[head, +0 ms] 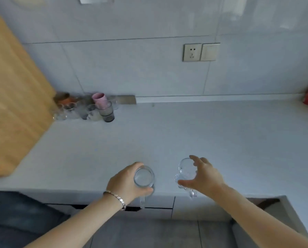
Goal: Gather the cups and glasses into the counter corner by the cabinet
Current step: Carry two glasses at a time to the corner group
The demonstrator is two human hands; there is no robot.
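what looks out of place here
Nothing spilled or broken. The left glass mug and right glass mug are at the counter front edge, far from the corner cup cluster, handles jutting past it; left hand grips one, right hand spreads over the other.
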